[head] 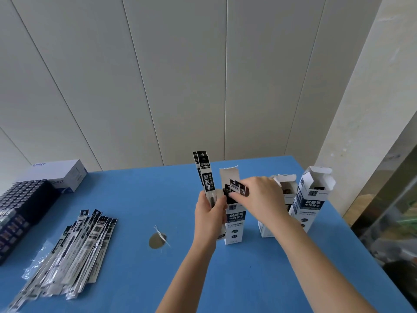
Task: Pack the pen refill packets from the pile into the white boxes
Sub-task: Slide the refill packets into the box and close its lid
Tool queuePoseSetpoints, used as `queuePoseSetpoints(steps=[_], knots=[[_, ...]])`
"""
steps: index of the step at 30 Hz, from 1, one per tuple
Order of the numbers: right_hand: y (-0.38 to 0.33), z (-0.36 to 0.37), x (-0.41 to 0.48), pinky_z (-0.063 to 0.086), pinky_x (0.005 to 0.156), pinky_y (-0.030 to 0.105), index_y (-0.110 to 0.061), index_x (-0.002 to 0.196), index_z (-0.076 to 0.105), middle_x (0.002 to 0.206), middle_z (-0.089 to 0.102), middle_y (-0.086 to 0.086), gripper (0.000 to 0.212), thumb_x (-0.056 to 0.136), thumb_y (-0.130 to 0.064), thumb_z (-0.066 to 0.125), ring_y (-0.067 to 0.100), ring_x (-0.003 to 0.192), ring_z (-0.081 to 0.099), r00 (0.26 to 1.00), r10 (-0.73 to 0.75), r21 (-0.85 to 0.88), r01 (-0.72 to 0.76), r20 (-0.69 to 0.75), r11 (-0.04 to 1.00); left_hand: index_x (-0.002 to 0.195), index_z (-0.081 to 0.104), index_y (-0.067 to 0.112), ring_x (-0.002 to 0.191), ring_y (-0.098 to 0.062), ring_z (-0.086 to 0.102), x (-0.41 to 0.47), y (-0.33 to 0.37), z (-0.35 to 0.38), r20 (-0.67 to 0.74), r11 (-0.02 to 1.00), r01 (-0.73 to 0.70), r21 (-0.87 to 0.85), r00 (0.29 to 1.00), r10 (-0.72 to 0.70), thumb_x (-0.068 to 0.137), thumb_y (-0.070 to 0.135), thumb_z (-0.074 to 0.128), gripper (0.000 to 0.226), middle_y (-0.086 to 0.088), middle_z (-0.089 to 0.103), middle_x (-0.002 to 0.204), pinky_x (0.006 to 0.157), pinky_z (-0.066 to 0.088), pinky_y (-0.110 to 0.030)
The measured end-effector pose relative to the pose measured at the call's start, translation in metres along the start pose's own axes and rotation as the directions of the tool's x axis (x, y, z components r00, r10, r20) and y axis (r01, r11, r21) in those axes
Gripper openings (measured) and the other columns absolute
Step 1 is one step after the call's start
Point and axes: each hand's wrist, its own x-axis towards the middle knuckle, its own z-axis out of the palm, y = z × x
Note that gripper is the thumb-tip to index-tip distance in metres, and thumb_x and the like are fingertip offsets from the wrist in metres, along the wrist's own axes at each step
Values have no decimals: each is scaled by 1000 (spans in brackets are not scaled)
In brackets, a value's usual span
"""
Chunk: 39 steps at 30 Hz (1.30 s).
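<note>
The left hand [211, 214] grips a few packets [205, 177] upright above the blue table [135, 199]. Their black labels read 刷题笔, with ST beside it (the smaller print near the top is too fine to read). The right hand [259, 195] pinches the tops of other packets [238, 188] that stand in the open middle box [234, 224], just beside the left hand. This white box stands upright and reads 刷题笔 中性替芯. Two more open white boxes stand to its right: a second box [285, 188], partly hidden behind the right wrist, and a far box [310, 204] with the same title. The pile [74, 251] of packets lies flat at the table's left. Behind it sit a dark tray [20, 206] and a white carton [67, 175] with lettering that looks like CHNT.
</note>
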Motion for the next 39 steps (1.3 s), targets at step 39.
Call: queuePoseSetpoints(steps=[39], knots=[[31,40,-20,43,69,23,-29,135,36,101,56,-11,74,73,-26,76,20,86,56,965,72,501,-193,251,844,99,60,19,76,-5,45,-4,40,-38,293,949,-245,198,939,181,99,26,39,23,-3,50,91,68,38,-7]])
